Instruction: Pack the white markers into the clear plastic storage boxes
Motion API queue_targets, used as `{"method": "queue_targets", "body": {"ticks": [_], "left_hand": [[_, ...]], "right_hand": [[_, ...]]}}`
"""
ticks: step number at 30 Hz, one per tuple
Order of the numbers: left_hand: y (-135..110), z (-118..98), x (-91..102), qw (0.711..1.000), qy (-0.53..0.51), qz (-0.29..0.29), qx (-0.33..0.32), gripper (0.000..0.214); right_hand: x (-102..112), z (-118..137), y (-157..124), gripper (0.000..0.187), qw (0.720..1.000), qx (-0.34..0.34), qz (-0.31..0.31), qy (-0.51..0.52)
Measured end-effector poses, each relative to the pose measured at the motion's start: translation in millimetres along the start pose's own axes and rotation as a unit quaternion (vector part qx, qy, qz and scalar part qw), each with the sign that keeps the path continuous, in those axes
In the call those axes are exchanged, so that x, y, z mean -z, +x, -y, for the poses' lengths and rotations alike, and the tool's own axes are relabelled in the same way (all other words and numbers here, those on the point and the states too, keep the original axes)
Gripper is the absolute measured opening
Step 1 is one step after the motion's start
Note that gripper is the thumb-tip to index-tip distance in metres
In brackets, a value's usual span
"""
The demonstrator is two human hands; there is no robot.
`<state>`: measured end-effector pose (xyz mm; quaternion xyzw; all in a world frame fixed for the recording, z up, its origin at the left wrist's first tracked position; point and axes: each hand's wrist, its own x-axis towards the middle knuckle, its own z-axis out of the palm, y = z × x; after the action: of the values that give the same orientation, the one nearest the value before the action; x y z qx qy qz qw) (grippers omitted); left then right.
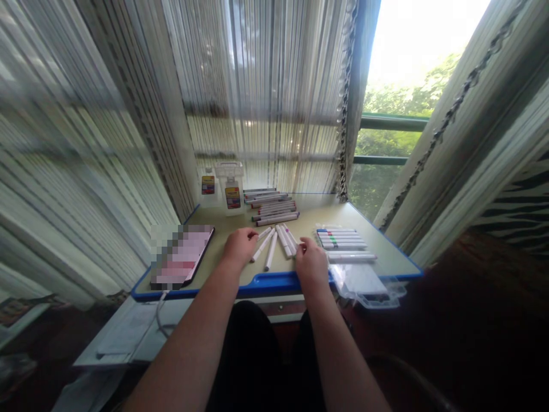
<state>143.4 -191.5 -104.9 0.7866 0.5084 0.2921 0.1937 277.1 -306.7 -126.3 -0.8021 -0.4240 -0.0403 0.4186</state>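
Several white markers lie fanned out on the table between my two hands. The fingertips of my left hand [241, 247] are closed at the near end of a short-looking white marker [265, 233]. Two more markers, one [261, 246] slanting and another [270, 250] standing apart from it, point toward me. Curled at the right of the group is my right hand [311, 262], its fingers pinched at the lower end of a marker with a purple mark [291, 236]. Close beside that marker, others [283, 241] lie side by side.
Behind the hands is a row of markers [274, 209]. Clear plastic cases [232, 171] with labels stand at the back left. An open clear case [369, 286] with markers [343, 239] is at the right. A phone [201, 246] lies left on the blue-edged table [386, 252].
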Motion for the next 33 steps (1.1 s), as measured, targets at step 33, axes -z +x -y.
{"method": "queue_targets", "body": {"ticks": [33], "left_hand": [[0.1,-1.3,-2.8,0.993,-0.024,-0.062,-0.094,0.025]], "right_hand": [[5.3,1.6,-4.3,0.024,0.995,-0.001,-0.049,0.087]]}}
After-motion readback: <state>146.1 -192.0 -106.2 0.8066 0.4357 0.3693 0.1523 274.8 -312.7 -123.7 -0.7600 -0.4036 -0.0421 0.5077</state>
